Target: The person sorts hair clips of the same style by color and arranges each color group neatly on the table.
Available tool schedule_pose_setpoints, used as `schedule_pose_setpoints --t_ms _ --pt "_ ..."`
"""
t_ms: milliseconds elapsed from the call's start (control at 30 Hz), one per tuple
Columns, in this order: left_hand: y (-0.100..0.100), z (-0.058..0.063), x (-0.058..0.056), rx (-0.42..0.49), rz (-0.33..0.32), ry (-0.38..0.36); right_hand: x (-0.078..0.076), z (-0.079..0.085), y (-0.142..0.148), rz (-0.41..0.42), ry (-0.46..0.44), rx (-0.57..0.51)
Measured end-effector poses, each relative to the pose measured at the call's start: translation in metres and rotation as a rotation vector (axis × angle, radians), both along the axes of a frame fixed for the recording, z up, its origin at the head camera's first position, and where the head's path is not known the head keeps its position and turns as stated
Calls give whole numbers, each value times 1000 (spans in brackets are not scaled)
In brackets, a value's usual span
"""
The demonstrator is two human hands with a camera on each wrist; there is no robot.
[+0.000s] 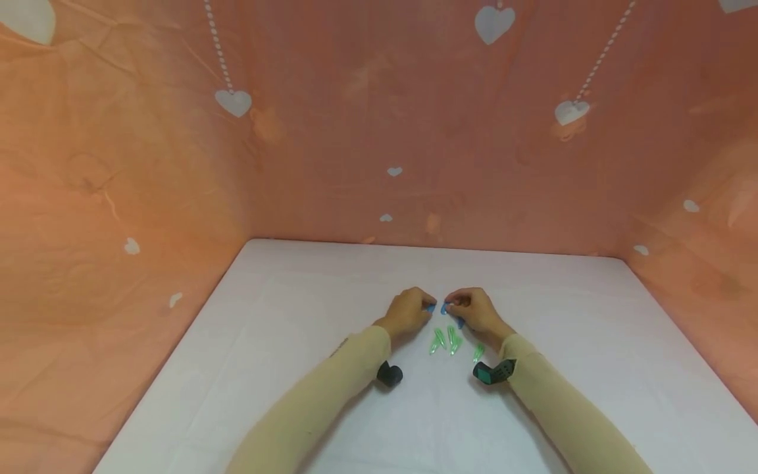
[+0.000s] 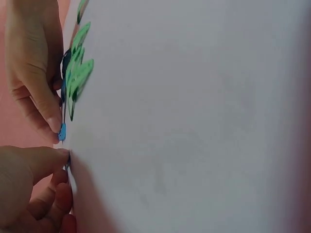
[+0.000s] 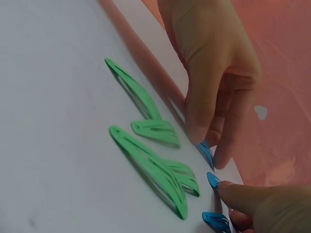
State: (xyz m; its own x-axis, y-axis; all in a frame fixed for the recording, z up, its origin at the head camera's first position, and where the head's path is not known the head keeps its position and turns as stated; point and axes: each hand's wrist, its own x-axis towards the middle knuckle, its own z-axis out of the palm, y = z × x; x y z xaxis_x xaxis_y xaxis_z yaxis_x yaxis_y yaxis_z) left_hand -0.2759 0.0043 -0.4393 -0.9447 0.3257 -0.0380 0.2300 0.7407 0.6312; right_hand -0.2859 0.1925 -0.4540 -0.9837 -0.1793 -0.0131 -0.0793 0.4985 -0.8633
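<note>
Over the white table my left hand (image 1: 408,312) pinches a blue snap hair clip (image 3: 205,153) between thumb and fingers. Just to its right, my right hand (image 1: 478,312) grips another blue hair clip (image 3: 212,180) by one end, its tip pointing out past the thumb. The two clips face each other across a small gap. A third blue hair clip (image 3: 216,222) lies beside my right hand's fingers. Nearer to me are several green hair clips (image 3: 150,167), some overlapping in pairs. In the left wrist view the clip at my left fingertips is mostly hidden.
The white table (image 1: 284,283) has a far edge that meets an orange cloth backdrop (image 1: 331,145) with pale hearts, which also rises along both sides. One green clip (image 1: 478,352) lies apart, close to the right wrist's dark camera (image 1: 494,372). A black camera (image 1: 389,374) sits at the left wrist.
</note>
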Motion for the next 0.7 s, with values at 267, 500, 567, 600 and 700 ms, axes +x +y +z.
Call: schedule_pose_setpoints --t_ms 267,500,567,600,700 --pt "0 -5 -5 83 -30 5 2 0 -1 -4 18 12" --pt "-11 -4 -8 278 -59 -20 1 0 -1 -7 28 56" --pt "-15 -1 -7 315 -51 -45 1 0 0 -4 20 57" --pt "-18 -1 -6 329 -49 -53 1 1 0 -1 19 63" --pt "-23 1 -5 367 -45 -69 1 1 0 -4 16 70"
